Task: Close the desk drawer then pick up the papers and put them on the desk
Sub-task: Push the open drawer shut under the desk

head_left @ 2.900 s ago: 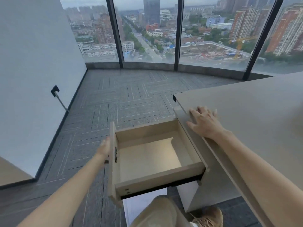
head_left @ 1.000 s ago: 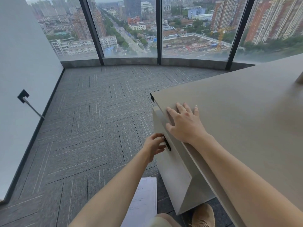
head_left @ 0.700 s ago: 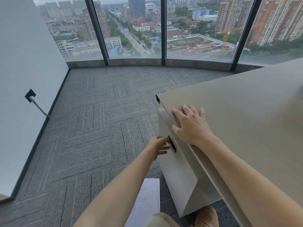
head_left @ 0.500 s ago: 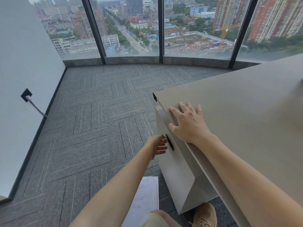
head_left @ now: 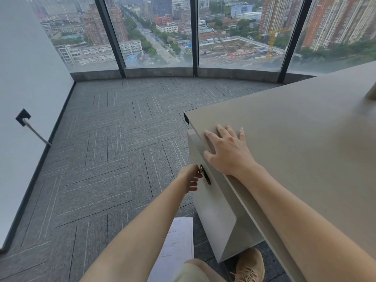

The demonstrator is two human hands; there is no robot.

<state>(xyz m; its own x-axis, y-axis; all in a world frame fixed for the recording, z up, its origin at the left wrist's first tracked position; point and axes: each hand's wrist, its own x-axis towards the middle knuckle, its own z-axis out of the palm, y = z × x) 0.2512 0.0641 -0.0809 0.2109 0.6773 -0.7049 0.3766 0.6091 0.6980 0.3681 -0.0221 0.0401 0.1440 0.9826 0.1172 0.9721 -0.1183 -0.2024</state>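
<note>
Head view only. Drawer (head_left: 211, 200) shut now, front flush with the side of the worktop (head_left: 295, 143). First job looks done.

Left hand (head_left: 191, 179) right at the drawer front, fingers curled in, tips touching or pinching a small shiny thing beside the dark handle slot (head_left: 206, 177). Maybe a key, too small to tell. Not gripping any paper.

Right hand (head_left: 226, 151) flat and open on the worktop edge, just above and a bit beyond the left hand, fingers spread, palm down, holding nothing.

Papers (head_left: 177, 247) flat on the grey carpet floor (head_left: 114, 159), below and behind the left hand, close to the foot of the drawer unit. White sheets with small print, partly hidden by a knee in tan trousers. Tan shoe (head_left: 249, 263) just beside them, under the worktop side.

Left to do, by the look of it: let go of the drawer front, reach down, lift the papers, lay them on the worktop. Plenty of bare worktop past the right hand for that.
</note>
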